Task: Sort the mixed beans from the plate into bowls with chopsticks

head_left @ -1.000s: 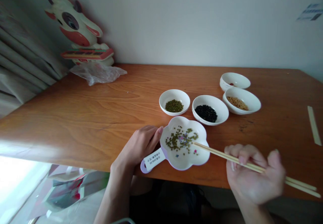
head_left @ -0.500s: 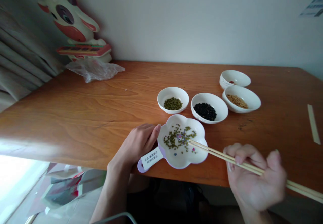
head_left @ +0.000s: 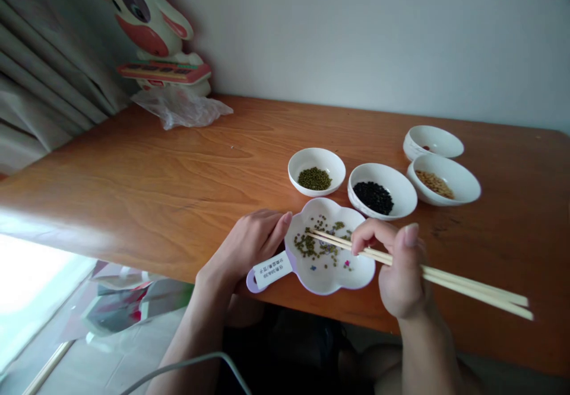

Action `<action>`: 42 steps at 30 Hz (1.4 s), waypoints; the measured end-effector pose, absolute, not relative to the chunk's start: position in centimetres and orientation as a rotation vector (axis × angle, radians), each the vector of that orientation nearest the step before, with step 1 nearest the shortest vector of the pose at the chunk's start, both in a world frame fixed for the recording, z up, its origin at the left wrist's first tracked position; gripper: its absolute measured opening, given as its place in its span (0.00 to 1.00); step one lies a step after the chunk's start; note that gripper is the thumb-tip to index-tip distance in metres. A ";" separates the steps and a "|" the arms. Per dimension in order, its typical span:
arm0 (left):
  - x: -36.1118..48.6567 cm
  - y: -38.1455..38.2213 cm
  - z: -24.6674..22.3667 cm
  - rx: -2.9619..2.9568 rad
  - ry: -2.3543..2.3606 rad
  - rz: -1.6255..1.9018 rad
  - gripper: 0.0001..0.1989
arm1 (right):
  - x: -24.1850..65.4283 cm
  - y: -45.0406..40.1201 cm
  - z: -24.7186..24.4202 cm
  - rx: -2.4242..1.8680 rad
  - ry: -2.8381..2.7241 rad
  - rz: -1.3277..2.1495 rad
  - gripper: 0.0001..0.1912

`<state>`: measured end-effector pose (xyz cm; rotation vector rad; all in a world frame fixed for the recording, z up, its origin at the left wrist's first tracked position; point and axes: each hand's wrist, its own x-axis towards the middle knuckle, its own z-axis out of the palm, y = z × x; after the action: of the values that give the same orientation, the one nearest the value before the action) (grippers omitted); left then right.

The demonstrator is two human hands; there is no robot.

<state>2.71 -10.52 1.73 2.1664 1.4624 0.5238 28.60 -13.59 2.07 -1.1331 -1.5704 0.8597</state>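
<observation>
A flower-shaped white dish [head_left: 327, 282] with a purple rim and a labelled handle lies at the table's front edge, green beans scattered in it. My left hand [head_left: 253, 243] grips its left rim, thumb on the edge. Closed around a pair of wooden chopsticks [head_left: 472, 286], my right hand [head_left: 398, 264] is over the dish's right side, and the chopstick tips are among the green beans. Behind the dish stand a bowl of green beans [head_left: 315, 179] and a bowl of black beans [head_left: 374, 198].
To the right are a bowl of tan kernels [head_left: 436, 185] and a bowl [head_left: 434, 142] with a small reddish piece. A cow toy [head_left: 154, 32] and a crumpled plastic bag [head_left: 187, 108] sit back left. A cable [head_left: 196, 360] crosses below my left forearm.
My right hand has moved left, closer to the dish, and the chopstick tips have shifted left among the beans. The camera view has turned slightly. My left hand still holds the rim.
</observation>
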 end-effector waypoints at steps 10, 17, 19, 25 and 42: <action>2.7 -10.5 1.9 2.144 1.459 0.498 0.27 | 28.6 -12.4 2.3 -1.106 -1.632 0.885 0.41; 2.7 -10.4 1.7 2.156 1.408 0.557 0.27 | 28.7 -12.4 2.1 -1.102 -1.674 0.856 0.42; 2.8 -10.4 1.7 2.163 1.403 0.575 0.27 | 28.6 -12.3 1.9 -1.091 -1.672 0.853 0.42; 2.8 -10.4 1.8 2.186 1.389 0.590 0.26 | 28.3 -12.2 1.7 -1.088 -1.678 0.834 0.42; 2.7 -10.4 1.6 2.209 1.387 0.568 0.26 | 27.5 -12.7 1.6 -1.100 -1.568 0.680 0.41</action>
<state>2.72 -10.39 1.65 2.2090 1.3873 0.5680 27.47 -12.73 1.56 -1.1005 -1.5675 0.6800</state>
